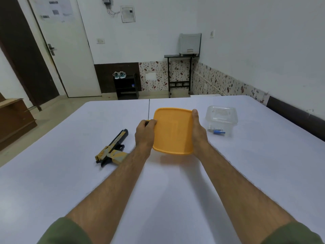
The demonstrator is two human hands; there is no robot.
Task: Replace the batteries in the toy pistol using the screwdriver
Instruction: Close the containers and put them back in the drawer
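The yellow-and-black toy pistol [112, 150] lies on its side on the white table [70, 173], just left of my left forearm. Both hands hold an orange plastic lid [173, 131] above the table. My left hand [145, 132] grips its left edge, and my right hand [198, 131] grips its right edge with the thumb on top. A small dark piece, possibly the screwdriver's handle [146, 123], shows in my left fingers; a thin grey line runs away from it. To the right stands a clear plastic box [222, 118] holding blue-and-white batteries [218, 131].
The table's far edge lies a short way beyond the lid. A dark skirting and wall run along the right side. Past the table are a black shoe rack [126, 87], a small black stand [179, 73] and a white door [70, 50].
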